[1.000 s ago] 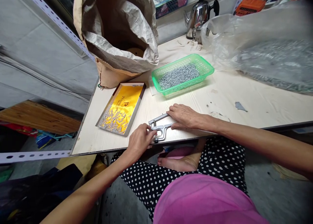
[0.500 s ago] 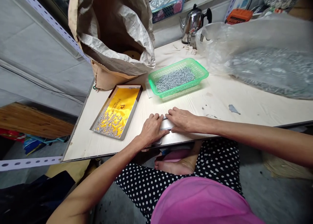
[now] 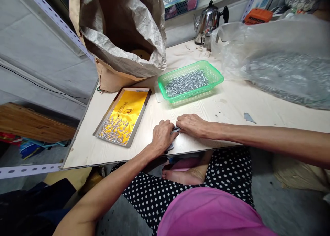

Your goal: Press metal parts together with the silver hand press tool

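Observation:
Close to the table's front edge, my left hand (image 3: pixel 163 136) and my right hand (image 3: pixel 192 125) are almost together, fingers curled. Both grip a small flat grey piece (image 3: pixel 176 129), mostly covered by the fingers; its kind cannot be made out. Below my left hand, part of a grey rounded-edge piece (image 3: pixel 170 146) shows on the table. Left of my hands lies a shallow tray (image 3: pixel 131 134) lined with yellow cloth (image 3: pixel 132 103), with many small silvery metal pins (image 3: pixel 113 129) on it. Beyond my hands a green plastic basket (image 3: pixel 190 97) holds a heap of similar pins (image 3: pixel 187 83).
A large open paper sack (image 3: pixel 113 78) stands at the back left. Behind the basket is a steel kettle (image 3: pixel 207 23). A clear plastic bag (image 3: pixel 288 71) of shiny pieces fills the right side. A grey scrap (image 3: pixel 249 118) lies on the white table (image 3: pixel 221 112).
The flat piece between my hands showed a broad pale face earlier; now only a narrow dark grey part shows. My fingers have curled in tighter, and the view has shifted slightly.

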A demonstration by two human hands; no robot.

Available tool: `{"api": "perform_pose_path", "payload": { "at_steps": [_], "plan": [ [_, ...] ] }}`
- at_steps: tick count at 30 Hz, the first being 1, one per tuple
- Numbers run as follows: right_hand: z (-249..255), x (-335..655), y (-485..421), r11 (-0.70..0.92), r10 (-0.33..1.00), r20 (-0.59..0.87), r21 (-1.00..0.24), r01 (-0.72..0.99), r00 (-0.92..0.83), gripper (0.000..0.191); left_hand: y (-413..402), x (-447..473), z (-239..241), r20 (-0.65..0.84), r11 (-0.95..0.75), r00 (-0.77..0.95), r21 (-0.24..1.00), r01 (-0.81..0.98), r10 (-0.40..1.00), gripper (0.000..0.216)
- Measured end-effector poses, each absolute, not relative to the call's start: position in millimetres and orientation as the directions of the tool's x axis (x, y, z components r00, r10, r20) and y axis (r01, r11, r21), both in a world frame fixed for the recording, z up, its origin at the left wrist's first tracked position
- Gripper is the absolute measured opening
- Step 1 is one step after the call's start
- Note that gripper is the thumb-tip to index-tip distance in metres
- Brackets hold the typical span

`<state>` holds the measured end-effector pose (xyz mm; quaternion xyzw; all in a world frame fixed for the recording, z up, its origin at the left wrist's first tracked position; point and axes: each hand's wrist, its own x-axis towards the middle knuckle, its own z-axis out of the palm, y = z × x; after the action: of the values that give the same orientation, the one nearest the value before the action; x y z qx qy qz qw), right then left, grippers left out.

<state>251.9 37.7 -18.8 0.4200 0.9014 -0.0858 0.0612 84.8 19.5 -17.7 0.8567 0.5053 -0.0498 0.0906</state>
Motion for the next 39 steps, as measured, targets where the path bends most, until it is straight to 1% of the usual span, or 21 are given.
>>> {"api": "perform_pose_path", "payload": {
  "at_steps": [1, 2, 5, 6, 7, 8, 10, 11, 14, 18, 20, 22, 24, 26, 29, 31, 33, 35, 36, 37, 39],
  "plan": [
    [-19, 253, 40, 0.636, 0.745, -0.176, -0.1, 0.765, -0.643, 0.015, 19, 84, -18, -0.16, -0.472, 0.482, 0.098, 0.876, 0.862, 0.026],
    [-18, 254, 42, 0.641, 0.741, -0.179, -0.1, 0.761, -0.648, 0.019, 18, 83, -19, -0.137, -0.467, 0.475, 0.092, 0.88, 0.869, 0.031],
    [-13, 261, 52, 0.659, 0.714, -0.214, -0.116, 0.743, -0.667, 0.049, 8, 81, -27, -0.031, -0.451, 0.455, 0.094, 0.888, 0.89, 0.045],
    [-13, 265, 55, 0.665, 0.703, -0.224, -0.131, 0.736, -0.675, 0.056, 2, 82, -31, 0.014, -0.46, 0.461, 0.101, 0.882, 0.887, 0.046],
    [-13, 268, 57, 0.671, 0.691, -0.226, -0.153, 0.726, -0.686, 0.059, -6, 83, -35, 0.059, -0.48, 0.477, 0.11, 0.87, 0.877, 0.046],
    [-13, 272, 59, 0.675, 0.684, -0.214, -0.178, 0.716, -0.697, 0.057, -14, 85, -39, 0.1, -0.511, 0.502, 0.12, 0.851, 0.859, 0.045],
    [-17, 278, 62, 0.671, 0.687, -0.182, -0.213, 0.71, -0.704, 0.044, -30, 91, -48, 0.159, -0.577, 0.556, 0.15, 0.803, 0.816, 0.047],
    [-20, 280, 64, 0.665, 0.699, -0.165, -0.21, 0.717, -0.696, 0.036, -36, 95, -53, 0.172, -0.602, 0.578, 0.171, 0.78, 0.798, 0.048],
    [-30, 280, 72, 0.636, 0.755, -0.102, -0.13, 0.761, -0.648, 0.021, -49, 104, -61, 0.175, -0.631, 0.606, 0.25, 0.735, 0.776, 0.046],
    [-33, 266, 82, 0.586, 0.809, -0.022, -0.05, 0.809, -0.588, 0.02, -50, 109, -61, 0.167, -0.611, 0.594, 0.343, 0.713, 0.787, 0.041],
    [-29, 252, 78, 0.585, 0.811, 0.0, -0.013, 0.811, -0.585, 0.019, -48, 108, -59, 0.168, -0.604, 0.59, 0.38, 0.7, 0.79, 0.042],
    [-21, 233, 66, 0.672, 0.741, 0.033, -0.027, 0.74, -0.671, 0.017, -46, 108, -58, 0.163, -0.595, 0.587, 0.414, 0.688, 0.793, 0.045],
    [-15, 212, 51, 0.8, 0.599, 0.06, -0.079, 0.595, -0.798, 0.014, -46, 107, -60, 0.138, -0.573, 0.579, 0.443, 0.689, 0.803, 0.048],
    [-12, 191, 39, 0.885, 0.461, 0.046, -0.094, 0.456, -0.886, 0.009, -47, 107, -63, 0.111, -0.552, 0.571, 0.457, 0.697, 0.814, 0.048],
    [-16, 170, 31, 0.935, 0.353, 0.029, -0.047, 0.352, -0.935, 0.01, -49, 106, -68, 0.106, -0.55, 0.571, 0.46, 0.697, 0.814, 0.048],
    [-22, 165, 31, 0.951, 0.309, 0.049, -0.021, 0.308, -0.95, 0.012, -51, 105, -72, 0.121, -0.563, 0.577, 0.448, 0.695, 0.808, 0.049],
    [-25, 164, 33, 0.969, 0.247, 0.086, -0.03, 0.246, -0.965, 0.013, -51, 103, -77, 0.137, -0.578, 0.582, 0.429, 0.695, 0.802, 0.05],
    [-23, 167, 32, 0.982, 0.181, 0.155, -0.082, 0.17, -0.971, 0.013, -51, 103, -82, 0.155, -0.588, 0.583, 0.415, 0.694, 0.797, 0.05],
    [-20, 169, 31, 0.983, 0.163, 0.214, -0.115, 0.141, -0.963, 0.012, -51, 104, -84, 0.165, -0.586, 0.576, 0.415, 0.696, 0.801, 0.051],
    [-14, 171, 29, 0.982, 0.164, 0.295, -0.142, 0.127, -0.941, 0.013, -52, 104, -85, 0.174, -0.581, 0.566, 0.418, 0.699, 0.806, 0.053],
    [2, 177, 29, 0.975, 0.21, 0.487, -0.171, 0.143, -0.848, 0.017, -52, 103, -82, 0.196, -0.582, 0.558, 0.433, 0.689, 0.806, 0.056]
  ]
}}
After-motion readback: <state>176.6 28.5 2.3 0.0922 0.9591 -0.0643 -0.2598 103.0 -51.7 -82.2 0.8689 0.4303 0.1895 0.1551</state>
